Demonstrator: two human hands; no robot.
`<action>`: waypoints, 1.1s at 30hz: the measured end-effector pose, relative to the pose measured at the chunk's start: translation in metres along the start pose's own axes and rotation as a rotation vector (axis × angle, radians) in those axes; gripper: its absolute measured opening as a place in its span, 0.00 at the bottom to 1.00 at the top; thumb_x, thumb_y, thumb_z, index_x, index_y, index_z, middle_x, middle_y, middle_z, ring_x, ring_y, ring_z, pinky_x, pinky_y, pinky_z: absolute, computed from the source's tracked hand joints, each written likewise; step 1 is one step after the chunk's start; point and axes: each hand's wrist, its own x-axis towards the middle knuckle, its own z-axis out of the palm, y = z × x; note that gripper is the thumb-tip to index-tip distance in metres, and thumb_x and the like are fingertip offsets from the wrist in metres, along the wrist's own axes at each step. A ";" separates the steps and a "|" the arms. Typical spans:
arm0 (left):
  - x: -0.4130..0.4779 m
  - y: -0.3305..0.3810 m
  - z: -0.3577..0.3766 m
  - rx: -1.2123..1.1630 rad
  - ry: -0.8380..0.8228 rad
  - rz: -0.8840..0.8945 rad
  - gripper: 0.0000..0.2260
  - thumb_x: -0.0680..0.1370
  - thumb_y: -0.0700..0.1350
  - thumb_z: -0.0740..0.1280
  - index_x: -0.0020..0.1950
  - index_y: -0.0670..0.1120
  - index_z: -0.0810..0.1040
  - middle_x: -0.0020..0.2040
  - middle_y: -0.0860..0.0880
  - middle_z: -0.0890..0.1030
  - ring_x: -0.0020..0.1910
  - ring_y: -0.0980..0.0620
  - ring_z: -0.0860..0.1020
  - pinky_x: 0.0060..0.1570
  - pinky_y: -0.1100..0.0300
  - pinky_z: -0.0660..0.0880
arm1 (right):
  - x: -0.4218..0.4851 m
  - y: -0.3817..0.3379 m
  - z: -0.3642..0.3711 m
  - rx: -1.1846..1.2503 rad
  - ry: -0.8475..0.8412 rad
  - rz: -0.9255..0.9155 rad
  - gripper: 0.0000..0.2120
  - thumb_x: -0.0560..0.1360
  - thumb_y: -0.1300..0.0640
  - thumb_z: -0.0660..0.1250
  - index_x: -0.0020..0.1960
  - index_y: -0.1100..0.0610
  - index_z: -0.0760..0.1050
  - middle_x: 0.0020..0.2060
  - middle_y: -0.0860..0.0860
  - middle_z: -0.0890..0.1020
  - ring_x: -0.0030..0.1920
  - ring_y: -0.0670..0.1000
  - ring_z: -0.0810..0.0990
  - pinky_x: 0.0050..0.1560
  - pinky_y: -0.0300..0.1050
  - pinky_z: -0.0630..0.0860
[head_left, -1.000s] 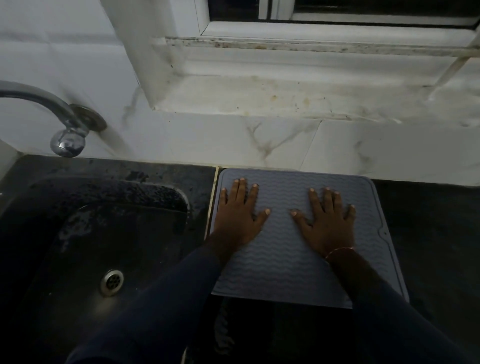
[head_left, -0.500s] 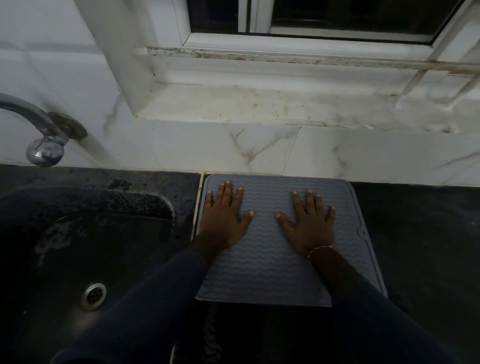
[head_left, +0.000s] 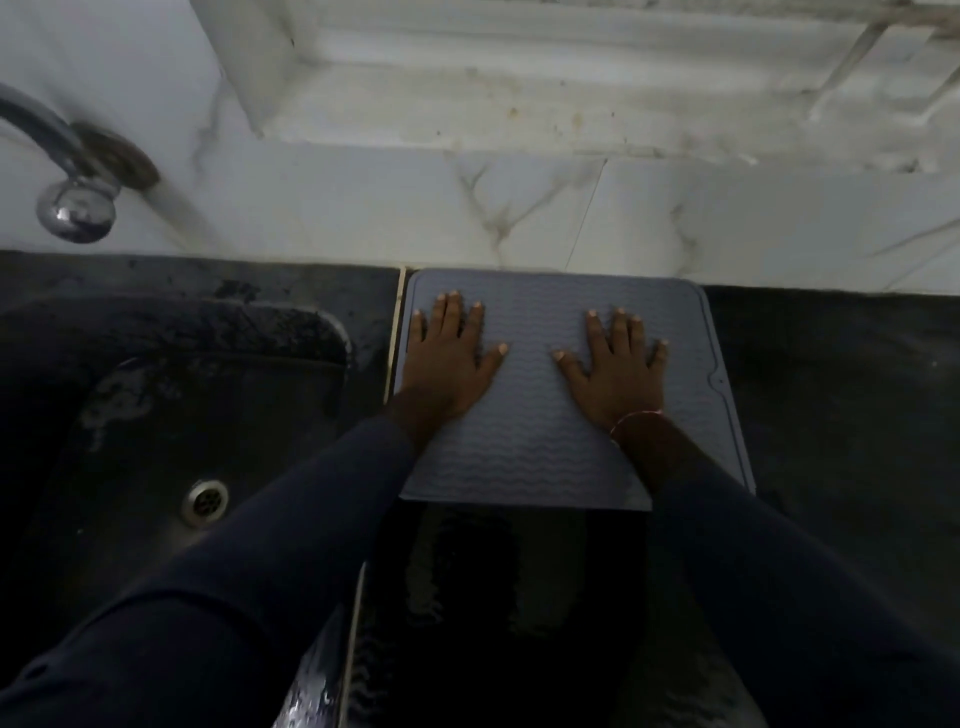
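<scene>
While both palms are pressing flat, the left hand (head_left: 447, 358) is lying on the left part of the mat (head_left: 540, 452) at frame centre, fingers straight and spread, gripping nothing. The right hand (head_left: 615, 374) is resting likewise on the mat's right part, fingers extended, thumb pointing inward, with a bracelet (head_left: 631, 418) circling its wrist. The two hands are lying apart, with bare ribbed mat showing between the thumbs. The mat is lying on the dark counter (head_left: 841, 395), its far edge meeting the tiled wall (head_left: 363, 208) and its left edge running just beside the sink (head_left: 156, 395). At lower left, the drain (head_left: 207, 503) is showing in the sink; the tap (head_left: 75, 208) is projecting at upper left.
</scene>
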 end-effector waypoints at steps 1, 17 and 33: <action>-0.016 0.005 0.002 -0.022 0.009 -0.014 0.35 0.78 0.67 0.45 0.79 0.48 0.53 0.79 0.42 0.50 0.78 0.45 0.45 0.74 0.44 0.38 | -0.011 0.000 0.003 0.004 -0.003 -0.004 0.37 0.75 0.29 0.43 0.79 0.47 0.46 0.78 0.56 0.49 0.78 0.57 0.45 0.73 0.66 0.39; -0.123 0.027 0.018 -0.004 0.036 -0.041 0.32 0.78 0.66 0.47 0.78 0.50 0.56 0.79 0.41 0.56 0.78 0.44 0.51 0.74 0.39 0.44 | -0.109 0.008 0.023 0.002 0.060 -0.020 0.34 0.77 0.33 0.48 0.78 0.47 0.50 0.78 0.56 0.52 0.78 0.57 0.48 0.75 0.63 0.42; -0.241 0.181 0.050 -0.085 -0.037 0.532 0.30 0.77 0.60 0.52 0.74 0.45 0.65 0.72 0.41 0.69 0.72 0.43 0.65 0.72 0.44 0.59 | -0.329 0.102 -0.013 0.301 0.408 0.378 0.25 0.71 0.46 0.65 0.63 0.59 0.77 0.63 0.60 0.77 0.66 0.62 0.72 0.68 0.58 0.67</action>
